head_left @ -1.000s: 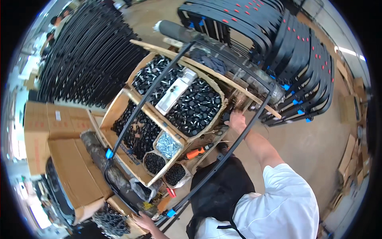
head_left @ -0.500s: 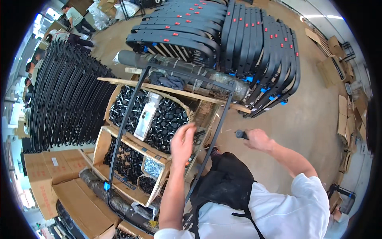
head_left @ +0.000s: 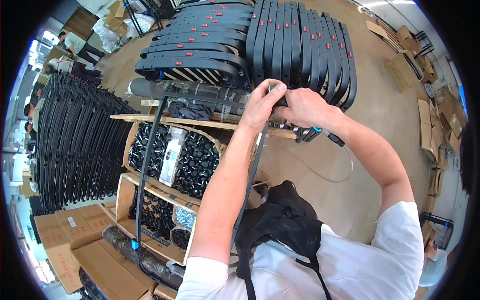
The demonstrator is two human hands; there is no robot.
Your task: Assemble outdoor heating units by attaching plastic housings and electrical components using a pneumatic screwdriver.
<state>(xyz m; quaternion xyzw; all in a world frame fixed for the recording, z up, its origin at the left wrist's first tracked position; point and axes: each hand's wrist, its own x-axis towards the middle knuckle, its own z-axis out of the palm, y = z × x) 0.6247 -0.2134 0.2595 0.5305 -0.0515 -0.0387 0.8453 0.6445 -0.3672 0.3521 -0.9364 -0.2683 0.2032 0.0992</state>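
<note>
My right hand is closed around a dark hand-held air tool, mostly hidden by my fingers. A hose connector shows below that wrist. My left hand is closed at the tool's front end, its thumb and fingers at a small dark round part; what it grips is hidden. Both hands meet at the far right corner of a black tubular metal frame. The frame stands over wooden boxes; one box holds black-headed bolts and a pale plastic tray.
A lower box contains black hardware and bagged silver screws. Curved black parts are stacked beyond, black frames to the left. Cardboard cartons sit near left. A clear hose loops over the floor. People are far left.
My right hand has brought the tool up and leftward to the frame's corner. My left hand has moved from above the bolt box up to meet it. The view has shifted slightly.
</note>
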